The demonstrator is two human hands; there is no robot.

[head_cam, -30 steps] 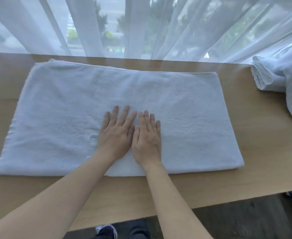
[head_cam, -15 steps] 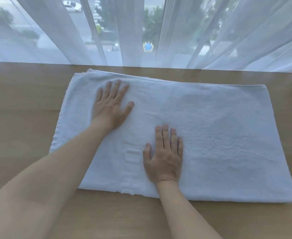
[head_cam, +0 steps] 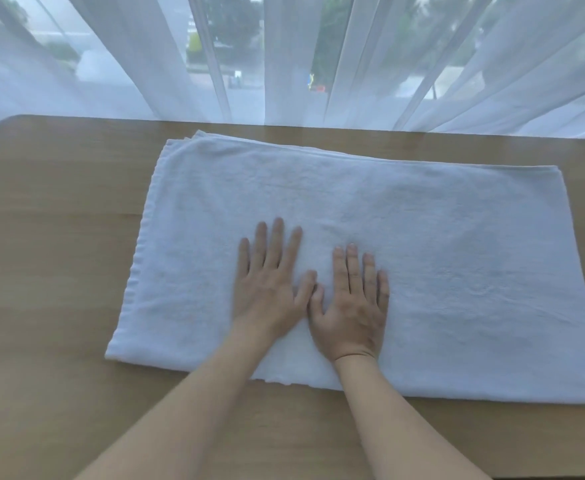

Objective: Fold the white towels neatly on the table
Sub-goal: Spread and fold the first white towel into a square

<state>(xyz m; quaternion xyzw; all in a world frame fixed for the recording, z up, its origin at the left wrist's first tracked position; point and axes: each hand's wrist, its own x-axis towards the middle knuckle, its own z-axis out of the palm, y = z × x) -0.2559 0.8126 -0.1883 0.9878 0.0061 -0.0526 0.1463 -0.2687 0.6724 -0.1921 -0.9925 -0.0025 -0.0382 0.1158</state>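
From my remote seat, the head view looks down on a wooden tabletop [head_cam: 49,393] whose near part fills the bottom of the view. Two bare forearms reach in from the bottom edge, up and away from the camera.

Just beyond the near strip of wood lies a white towel [head_cam: 440,271], folded into a wide rectangle and lying flat on the tabletop. Its near edge runs across in front of the wrists. At its far left corner several layers show, slightly out of line.

Both hands rest palm down on the towel, a little left of its middle. The left hand [head_cam: 270,289] lies with fingers straight and slightly spread, its grip slack and flat, holding nothing. The right hand [head_cam: 353,306] lies just beside it in the same way, fingers straight, pressing on the cloth rather than gripping it. The two thumbs touch or nearly touch (I cannot tell which). The left hand's outline is a little blurred.

Past the towel a narrow band of bare wood runs to the far edge. Behind it hang sheer white curtains [head_cam: 284,64], with trees and a street dimly visible through them.
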